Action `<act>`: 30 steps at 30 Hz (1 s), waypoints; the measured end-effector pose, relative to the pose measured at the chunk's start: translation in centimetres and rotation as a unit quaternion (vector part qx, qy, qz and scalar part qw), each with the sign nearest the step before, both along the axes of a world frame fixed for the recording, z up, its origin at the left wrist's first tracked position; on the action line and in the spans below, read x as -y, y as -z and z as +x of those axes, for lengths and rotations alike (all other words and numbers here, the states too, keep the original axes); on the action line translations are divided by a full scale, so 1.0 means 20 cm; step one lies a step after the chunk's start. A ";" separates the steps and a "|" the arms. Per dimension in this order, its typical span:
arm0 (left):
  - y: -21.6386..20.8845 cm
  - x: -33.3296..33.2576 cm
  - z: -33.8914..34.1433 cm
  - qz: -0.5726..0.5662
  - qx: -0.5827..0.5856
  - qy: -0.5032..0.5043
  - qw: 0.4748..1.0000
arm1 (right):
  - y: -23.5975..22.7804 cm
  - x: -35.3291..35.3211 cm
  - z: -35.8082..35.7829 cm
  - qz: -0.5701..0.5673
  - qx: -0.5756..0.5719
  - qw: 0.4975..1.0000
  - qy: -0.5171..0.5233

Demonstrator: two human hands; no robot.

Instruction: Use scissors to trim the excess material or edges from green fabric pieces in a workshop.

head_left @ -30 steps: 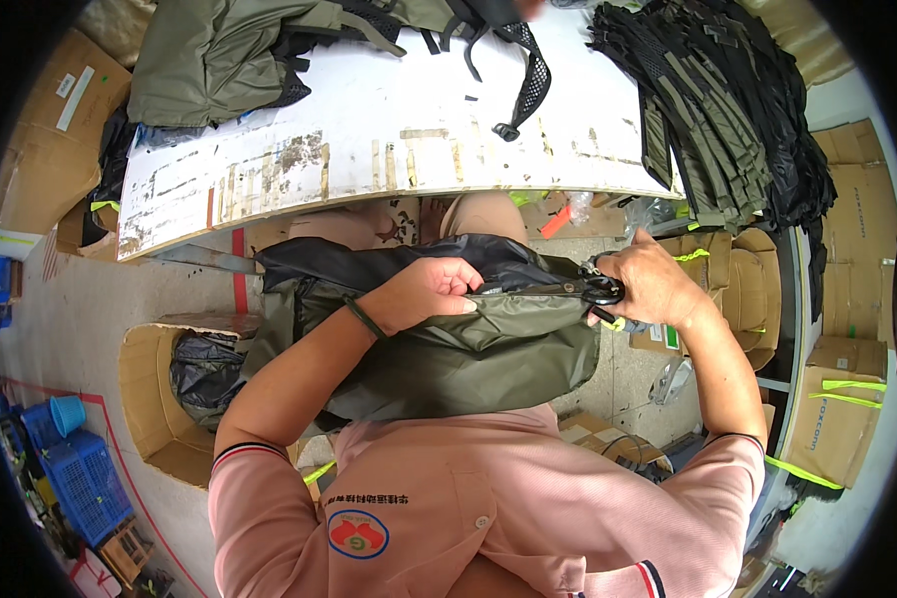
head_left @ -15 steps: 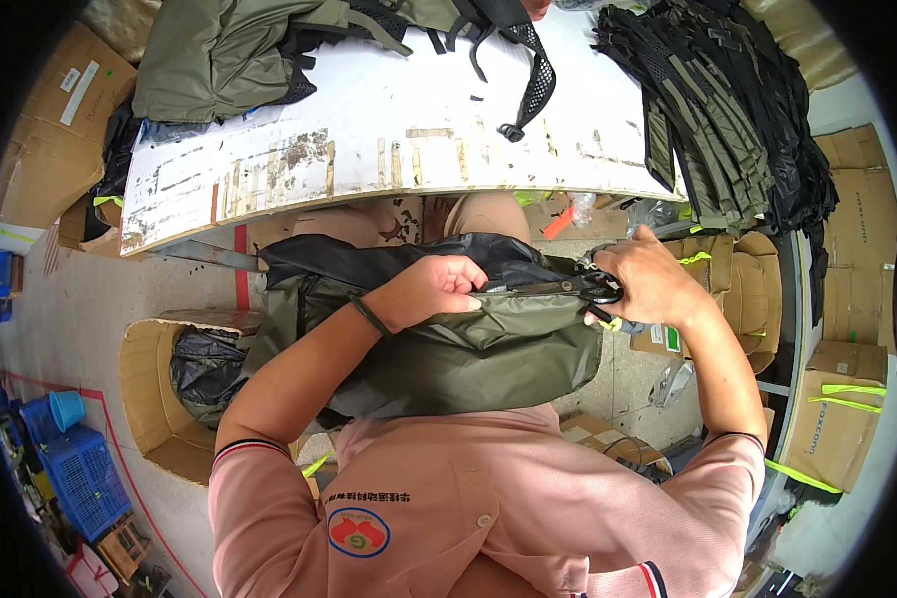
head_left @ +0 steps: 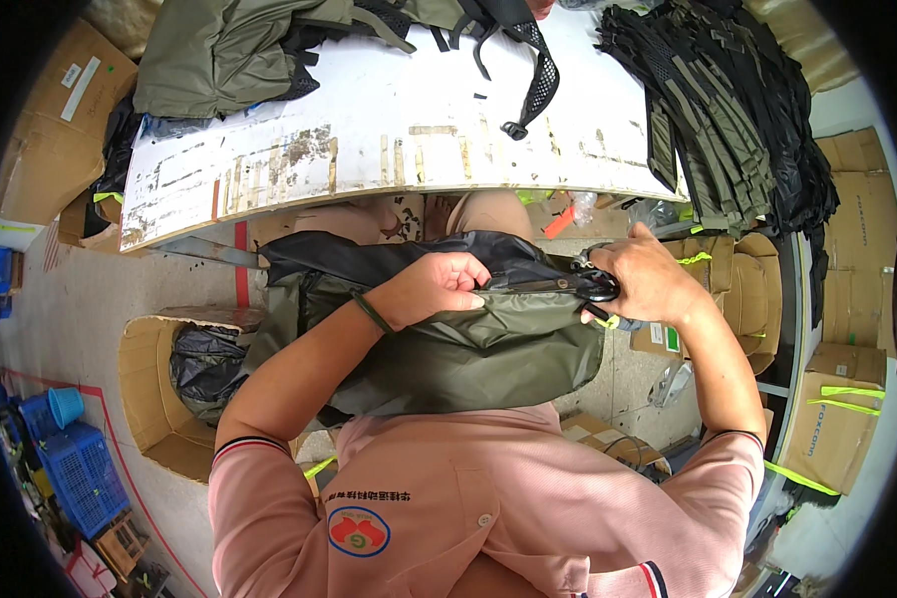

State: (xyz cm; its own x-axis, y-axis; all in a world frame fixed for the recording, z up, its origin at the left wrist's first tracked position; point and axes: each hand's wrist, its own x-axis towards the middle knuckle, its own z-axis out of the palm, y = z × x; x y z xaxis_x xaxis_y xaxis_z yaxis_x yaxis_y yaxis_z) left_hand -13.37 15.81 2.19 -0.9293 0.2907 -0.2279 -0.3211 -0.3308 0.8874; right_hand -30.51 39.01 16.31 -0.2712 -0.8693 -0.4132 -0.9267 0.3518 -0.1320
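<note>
Across my lap lies an olive-green bag point(head_left: 468, 361) of thin, slightly shiny fabric with a black inner side. My left hand point(head_left: 437, 286) is closed on the bag's upper edge near its middle, thumb and curled fingers pinching the fabric. At the right end of that edge, my right hand point(head_left: 650, 274) grips the bag beside a glossy black fitting point(head_left: 600, 287), whose exact kind I cannot make out. A small snap-like dot point(head_left: 562, 285) shows on the edge between the hands. Just below my right fingers hangs a short yellow-green and grey tab point(head_left: 613, 322).
Ahead stands a white, worn table point(head_left: 419, 149) with an olive bag point(head_left: 214, 65) and black mesh straps point(head_left: 538, 85). Stacked olive and black pieces point(head_left: 718, 120) hang over its right corner. An open carton point(head_left: 154, 399) is at my left, more cartons point(head_left: 752, 289) at right.
My right hand and the black fitting have shifted very slightly to the left. My left hand keeps its pinch, and the bag stays nearly as it was.
</note>
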 end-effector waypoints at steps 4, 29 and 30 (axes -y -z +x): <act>0.00 0.00 0.00 0.005 -0.002 -0.003 1.000 | 0.00 0.01 0.00 0.012 0.009 1.000 -0.006; 0.02 0.00 0.00 0.007 0.026 0.003 1.000 | 0.03 0.06 -0.01 0.028 0.028 0.999 -0.003; 0.03 0.00 -0.01 0.019 0.026 0.006 0.999 | 0.03 0.06 0.00 0.010 0.020 1.000 -0.008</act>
